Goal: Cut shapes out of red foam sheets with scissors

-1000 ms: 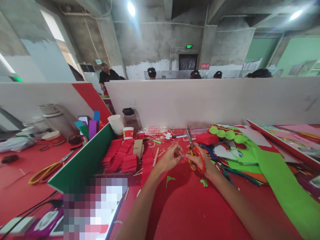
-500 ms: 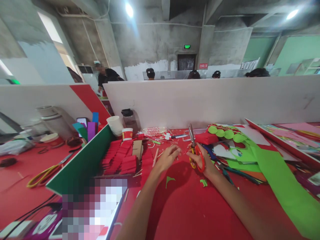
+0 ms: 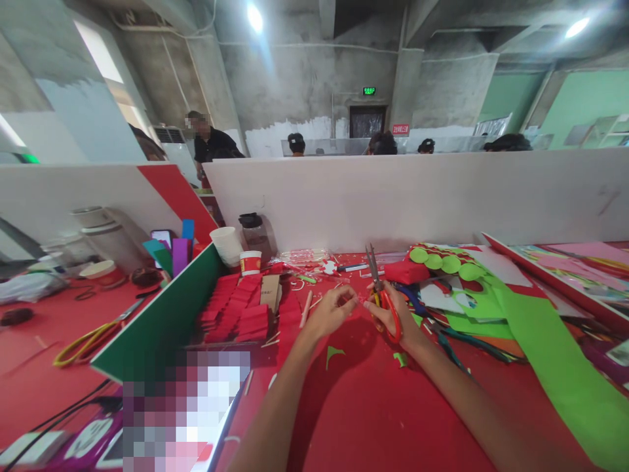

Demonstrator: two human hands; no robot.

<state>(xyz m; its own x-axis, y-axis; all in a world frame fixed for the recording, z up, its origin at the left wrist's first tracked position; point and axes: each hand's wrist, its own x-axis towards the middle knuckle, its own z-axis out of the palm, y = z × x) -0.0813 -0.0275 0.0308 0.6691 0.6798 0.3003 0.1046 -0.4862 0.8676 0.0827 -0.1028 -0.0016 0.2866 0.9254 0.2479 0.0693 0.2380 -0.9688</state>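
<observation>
My right hand is wrapped round a pair of scissors with red and yellow handles. The blades point up and away from me, their tips slightly parted. Facing it, my left hand has thumb and forefinger pinched together. Something small and reddish seems to lie between the two hands' fingertips, too fine to make out. Beneath them on the red table lie a green scrap and a smaller curled green scrap.
Stacked red pieces, a paper cup and a dark-lidded bottle stand left. At right are green sheets and pliers. A white partition runs along the back; a green board divides the left side.
My left fingers have closed into a pinch and come nearer my right hand. The scissors have tilted slightly left, with their tips a little further apart. A person behind the partition stands straighter.
</observation>
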